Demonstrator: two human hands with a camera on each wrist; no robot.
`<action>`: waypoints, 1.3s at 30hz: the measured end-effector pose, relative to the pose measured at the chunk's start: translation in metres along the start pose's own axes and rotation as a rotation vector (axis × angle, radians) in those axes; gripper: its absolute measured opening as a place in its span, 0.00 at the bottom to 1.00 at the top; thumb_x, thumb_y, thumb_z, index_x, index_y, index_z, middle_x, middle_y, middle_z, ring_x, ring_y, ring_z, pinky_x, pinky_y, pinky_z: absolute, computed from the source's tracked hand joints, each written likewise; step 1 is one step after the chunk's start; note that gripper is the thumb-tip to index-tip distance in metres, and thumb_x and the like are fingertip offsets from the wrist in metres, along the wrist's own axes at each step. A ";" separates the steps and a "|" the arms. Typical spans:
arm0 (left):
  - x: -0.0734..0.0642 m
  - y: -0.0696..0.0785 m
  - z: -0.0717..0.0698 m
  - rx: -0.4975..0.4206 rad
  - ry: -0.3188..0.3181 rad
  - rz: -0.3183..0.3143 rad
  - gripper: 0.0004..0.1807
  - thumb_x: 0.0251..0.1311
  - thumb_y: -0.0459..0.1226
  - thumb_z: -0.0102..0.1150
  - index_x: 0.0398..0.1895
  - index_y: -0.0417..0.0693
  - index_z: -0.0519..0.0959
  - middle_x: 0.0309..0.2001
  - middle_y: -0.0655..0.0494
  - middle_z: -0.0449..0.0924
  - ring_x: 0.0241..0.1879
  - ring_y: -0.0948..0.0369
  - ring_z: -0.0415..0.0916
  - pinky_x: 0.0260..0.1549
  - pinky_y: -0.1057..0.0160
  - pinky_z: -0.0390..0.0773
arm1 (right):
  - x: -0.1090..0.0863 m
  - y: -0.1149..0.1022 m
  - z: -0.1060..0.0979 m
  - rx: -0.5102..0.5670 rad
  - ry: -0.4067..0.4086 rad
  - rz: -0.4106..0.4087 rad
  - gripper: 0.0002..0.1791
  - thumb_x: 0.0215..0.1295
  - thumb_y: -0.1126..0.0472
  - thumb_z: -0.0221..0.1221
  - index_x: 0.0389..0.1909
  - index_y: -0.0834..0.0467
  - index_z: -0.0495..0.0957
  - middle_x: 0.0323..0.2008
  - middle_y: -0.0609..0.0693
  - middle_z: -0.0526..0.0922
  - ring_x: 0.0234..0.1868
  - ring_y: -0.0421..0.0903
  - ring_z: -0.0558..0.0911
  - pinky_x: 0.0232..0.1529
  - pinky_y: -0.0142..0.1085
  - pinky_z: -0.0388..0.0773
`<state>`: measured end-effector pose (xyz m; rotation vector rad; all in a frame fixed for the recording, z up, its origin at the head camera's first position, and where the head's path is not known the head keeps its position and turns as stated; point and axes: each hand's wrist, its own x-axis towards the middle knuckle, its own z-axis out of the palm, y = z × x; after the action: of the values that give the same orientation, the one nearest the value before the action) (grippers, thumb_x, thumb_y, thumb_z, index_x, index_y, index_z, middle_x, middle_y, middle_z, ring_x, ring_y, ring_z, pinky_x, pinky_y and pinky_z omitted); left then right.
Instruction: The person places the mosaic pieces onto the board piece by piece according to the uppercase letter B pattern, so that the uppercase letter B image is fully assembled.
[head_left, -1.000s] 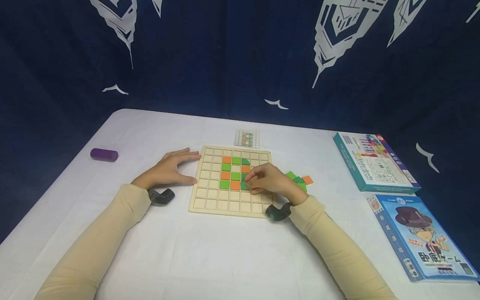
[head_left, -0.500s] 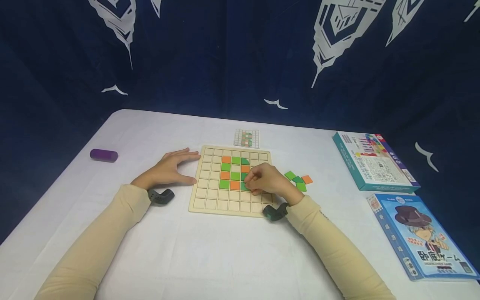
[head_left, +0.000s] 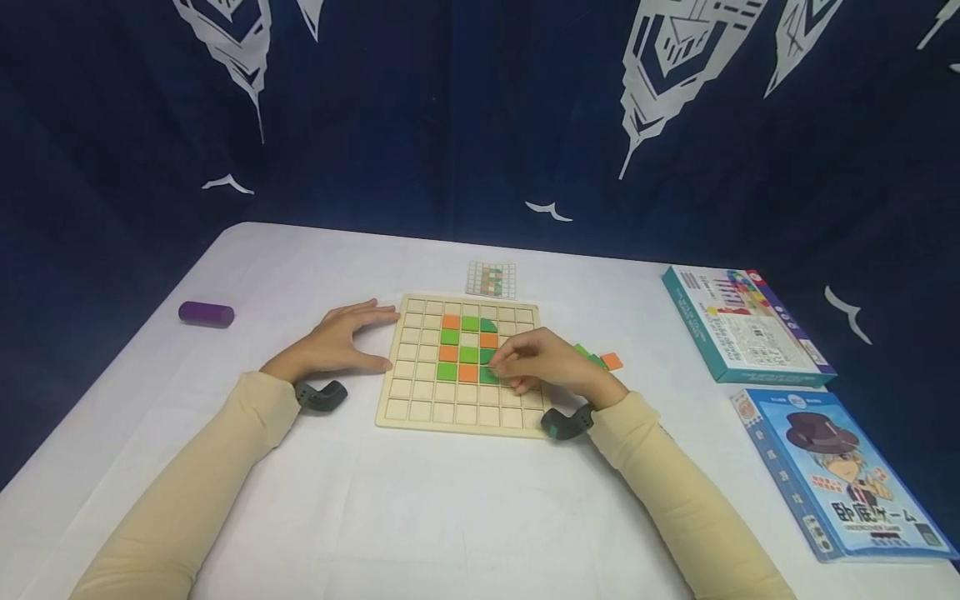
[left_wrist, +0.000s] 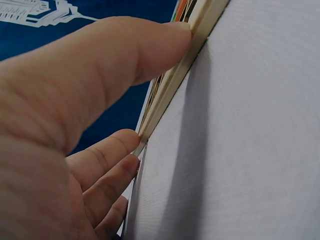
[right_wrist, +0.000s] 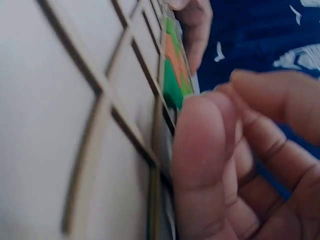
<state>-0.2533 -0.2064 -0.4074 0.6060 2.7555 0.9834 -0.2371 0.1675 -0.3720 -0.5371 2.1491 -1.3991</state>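
Dark green tile [head_left: 489, 377] at right fingertips, nearest row of the coloured block on the wooden grid board [head_left: 421, 411], right-hand column; partly covered by the fingers; right hand [head_left: 542, 357] over the board's right half, fingers bent, thumb and index tips close together at the tile; cannot tell if they pinch it or just touch it, fingers hide the contact; left hand [head_left: 336, 340] at the board's left edge, fingers extended and spread, thumb well apart from them, no grip on anything; thumb tip touches the board's side in the left wrist view.

Coloured block, far row to near: orange, light green, dark green with a rounded corner; light green, pale wood, orange; orange, light green, dark green; light green, orange, then the tile at the fingertips.

Loose tiles just right of the board, partly behind the right wrist; orange tile [head_left: 612, 361] outermost, green ones beside it; small pattern card [head_left: 491, 280] flat beyond the board's far edge, printed grid with coloured squares; purple cylinder [head_left: 206, 314] lying on its side, far left; teal-sided box [head_left: 750, 327] at right, blue box [head_left: 847, 475] nearer, character in a hat on its cover; white tablecloth [head_left: 300, 525] under all; dark blue curtain [head_left: 360, 125] behind, white motifs.
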 end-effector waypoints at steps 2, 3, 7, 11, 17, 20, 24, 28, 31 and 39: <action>0.000 0.000 0.000 0.004 0.001 -0.002 0.51 0.55 0.51 0.80 0.81 0.45 0.70 0.84 0.48 0.62 0.86 0.44 0.44 0.82 0.35 0.39 | -0.004 0.003 -0.007 0.050 -0.006 -0.014 0.14 0.76 0.68 0.62 0.55 0.73 0.84 0.37 0.50 0.87 0.29 0.41 0.80 0.33 0.30 0.84; 0.000 0.000 0.001 0.006 0.000 -0.001 0.51 0.55 0.51 0.80 0.81 0.45 0.70 0.84 0.48 0.62 0.86 0.44 0.44 0.82 0.35 0.39 | -0.007 0.004 -0.012 0.065 -0.001 -0.022 0.15 0.76 0.68 0.62 0.57 0.73 0.83 0.38 0.51 0.86 0.29 0.42 0.79 0.33 0.30 0.83; -0.001 0.000 0.000 0.006 0.001 0.003 0.51 0.55 0.51 0.80 0.81 0.44 0.70 0.83 0.47 0.62 0.86 0.43 0.45 0.82 0.35 0.39 | -0.016 0.010 -0.030 0.094 0.068 -0.035 0.17 0.77 0.66 0.62 0.59 0.74 0.81 0.35 0.51 0.83 0.28 0.42 0.76 0.32 0.31 0.80; -0.001 0.001 0.000 0.003 0.002 0.007 0.52 0.54 0.51 0.80 0.81 0.44 0.70 0.83 0.46 0.63 0.86 0.43 0.45 0.82 0.35 0.39 | -0.027 0.017 -0.051 0.126 0.146 -0.045 0.16 0.77 0.67 0.61 0.60 0.72 0.82 0.31 0.49 0.80 0.27 0.41 0.74 0.30 0.32 0.77; 0.000 0.000 0.001 0.004 -0.002 0.005 0.52 0.55 0.51 0.80 0.81 0.44 0.70 0.83 0.47 0.63 0.86 0.43 0.45 0.82 0.35 0.39 | -0.048 0.025 -0.080 0.128 0.261 -0.011 0.11 0.80 0.62 0.60 0.53 0.49 0.88 0.26 0.46 0.77 0.24 0.41 0.72 0.22 0.32 0.68; -0.001 -0.001 0.001 0.011 -0.001 0.004 0.51 0.55 0.51 0.80 0.81 0.44 0.70 0.83 0.47 0.63 0.86 0.43 0.45 0.82 0.35 0.40 | -0.059 0.029 -0.094 0.112 0.308 -0.005 0.11 0.80 0.62 0.61 0.52 0.46 0.88 0.30 0.46 0.77 0.27 0.42 0.73 0.27 0.33 0.74; -0.002 -0.001 -0.001 0.015 0.001 0.009 0.51 0.56 0.52 0.80 0.81 0.45 0.70 0.83 0.46 0.62 0.86 0.42 0.45 0.82 0.34 0.40 | -0.072 0.036 -0.110 0.087 0.328 0.010 0.12 0.80 0.61 0.61 0.50 0.42 0.89 0.34 0.45 0.78 0.31 0.42 0.75 0.32 0.32 0.76; -0.003 -0.002 -0.002 0.018 0.001 0.007 0.51 0.56 0.53 0.80 0.81 0.45 0.69 0.84 0.45 0.61 0.86 0.42 0.45 0.82 0.33 0.39 | -0.079 0.044 -0.119 0.093 0.320 0.024 0.13 0.82 0.62 0.59 0.51 0.42 0.89 0.33 0.45 0.77 0.30 0.42 0.74 0.32 0.31 0.76; -0.003 -0.002 -0.002 0.022 0.000 0.008 0.51 0.57 0.52 0.80 0.81 0.45 0.69 0.84 0.44 0.60 0.86 0.41 0.45 0.82 0.33 0.39 | -0.082 0.052 -0.124 0.120 0.319 0.047 0.13 0.82 0.63 0.59 0.50 0.43 0.90 0.31 0.45 0.77 0.29 0.41 0.74 0.30 0.29 0.76; 0.001 0.000 0.000 0.013 -0.001 0.016 0.51 0.56 0.52 0.79 0.81 0.45 0.69 0.84 0.45 0.61 0.86 0.42 0.45 0.82 0.33 0.39 | -0.086 0.075 -0.131 0.188 0.296 0.115 0.14 0.81 0.65 0.58 0.50 0.45 0.90 0.29 0.43 0.78 0.27 0.37 0.73 0.29 0.27 0.75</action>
<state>-0.2540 -0.2057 -0.4074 0.6318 2.7625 0.9690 -0.2534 0.3404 -0.3798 -0.1395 2.1993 -1.6787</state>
